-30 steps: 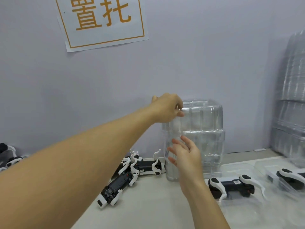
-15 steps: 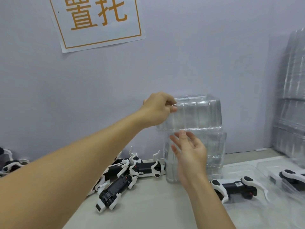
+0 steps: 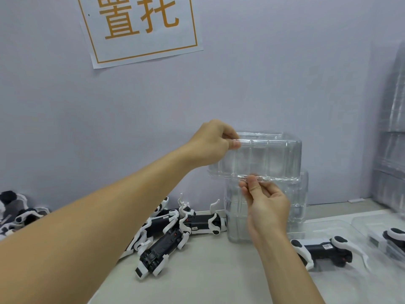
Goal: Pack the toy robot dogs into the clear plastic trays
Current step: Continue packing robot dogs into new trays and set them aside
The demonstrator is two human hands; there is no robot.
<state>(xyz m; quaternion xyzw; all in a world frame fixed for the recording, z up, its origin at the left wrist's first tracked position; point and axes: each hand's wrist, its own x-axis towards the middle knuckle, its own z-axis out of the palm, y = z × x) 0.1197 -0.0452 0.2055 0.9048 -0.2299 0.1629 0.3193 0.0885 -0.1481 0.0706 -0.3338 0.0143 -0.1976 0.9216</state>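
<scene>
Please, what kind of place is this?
Probably a packing station in a toy factory or workshop. Many identical toy robot dogs lie piled on the table, clear plastic trays stand stacked, and a printed paper sign labels the spot on the wall.

Pale lilac wall (image 3: 263,84), evenly lit. White paper sign (image 3: 140,29) with orange border and characters at 11 o'clock. Light grey counter (image 3: 219,270) meets wall along the bottom.
</scene>
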